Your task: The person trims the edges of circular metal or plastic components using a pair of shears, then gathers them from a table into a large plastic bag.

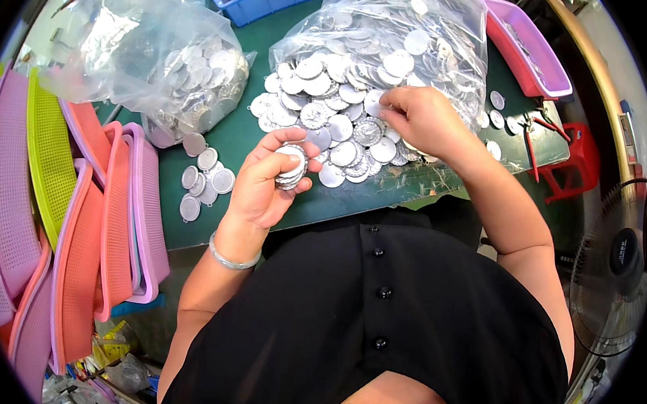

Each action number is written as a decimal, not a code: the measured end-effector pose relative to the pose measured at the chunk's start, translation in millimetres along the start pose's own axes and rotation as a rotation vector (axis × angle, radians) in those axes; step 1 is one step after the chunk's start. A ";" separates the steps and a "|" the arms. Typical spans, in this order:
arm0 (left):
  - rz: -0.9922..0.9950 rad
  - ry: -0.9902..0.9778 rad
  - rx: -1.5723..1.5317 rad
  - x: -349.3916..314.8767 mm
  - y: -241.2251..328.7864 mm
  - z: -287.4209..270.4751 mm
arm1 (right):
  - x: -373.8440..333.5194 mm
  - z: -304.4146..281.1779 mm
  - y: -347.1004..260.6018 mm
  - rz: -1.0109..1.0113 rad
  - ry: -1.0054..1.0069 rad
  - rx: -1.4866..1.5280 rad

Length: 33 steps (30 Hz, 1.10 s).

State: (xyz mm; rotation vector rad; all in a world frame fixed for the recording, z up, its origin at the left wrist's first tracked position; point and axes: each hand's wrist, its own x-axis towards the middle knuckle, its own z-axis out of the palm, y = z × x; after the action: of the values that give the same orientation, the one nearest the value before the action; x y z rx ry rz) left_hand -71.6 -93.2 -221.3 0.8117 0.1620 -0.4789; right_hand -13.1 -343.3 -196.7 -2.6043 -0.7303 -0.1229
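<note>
My left hand [270, 170], with a pale bangle [234, 256] at its wrist, is closed round a short stack of round silver medallions [291, 167]. It is held over the near edge of the green table, beside a heap of loose silver medallions [343, 122]. Some of these show a raised pattern, others a plain face. At the right side of the heap, my right hand [417, 117] pinches a plain silver medallion [374, 102] between thumb and fingers. The heap spreads out from a large clear plastic bag [452, 32] full of the same medallions.
Left of the heap stands another clear bag of medallions [205, 76], with several loose medallions [206, 176] nearby. Colourful plastic baskets [83, 261] crowd the left. A blue bin [276, 1], a pink bin [529, 55], red-handled pliers [532, 152], a red stool [574, 165] and a fan [620, 253] are around.
</note>
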 end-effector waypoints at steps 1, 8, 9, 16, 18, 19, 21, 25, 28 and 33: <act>-0.012 -0.012 0.003 1.5 -3.0 1.2 | -3.3 6.2 1.5 -0.003 0.033 -0.018; -0.063 -0.058 0.011 11.5 -13.8 12.0 | -4.8 12.9 4.6 -0.062 0.078 -0.154; -0.062 -0.054 0.019 12.3 -14.9 11.6 | -4.1 13.3 5.2 -0.070 0.086 -0.151; -0.061 -0.010 0.068 17.8 -15.4 19.4 | 3.9 12.8 10.6 -0.132 0.262 -0.070; -0.054 -0.009 0.081 20.2 -15.6 23.5 | 4.8 12.4 9.5 -0.047 0.268 0.162; -0.052 -0.015 0.087 22.8 -16.6 25.1 | 3.5 10.9 5.8 0.069 0.207 0.355; -0.047 -0.012 0.113 26.7 -17.7 29.8 | 2.0 4.6 -4.4 0.259 0.071 0.690; -0.040 -0.001 0.133 34.2 -22.0 35.3 | -1.5 -3.7 -21.5 0.443 -0.141 1.019; -0.041 0.023 0.113 36.8 -25.9 33.4 | -4.3 -1.7 -19.1 0.418 -0.137 1.017; -0.072 0.007 0.019 31.7 -24.6 27.0 | -17.1 14.7 9.5 0.017 0.181 0.023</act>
State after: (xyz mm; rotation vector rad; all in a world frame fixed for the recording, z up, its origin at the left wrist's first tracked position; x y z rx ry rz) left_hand -56.4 -138.5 -229.2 0.8281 0.1939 -0.5462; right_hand -23.3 -352.4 -216.9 -2.5354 -0.6415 -0.3379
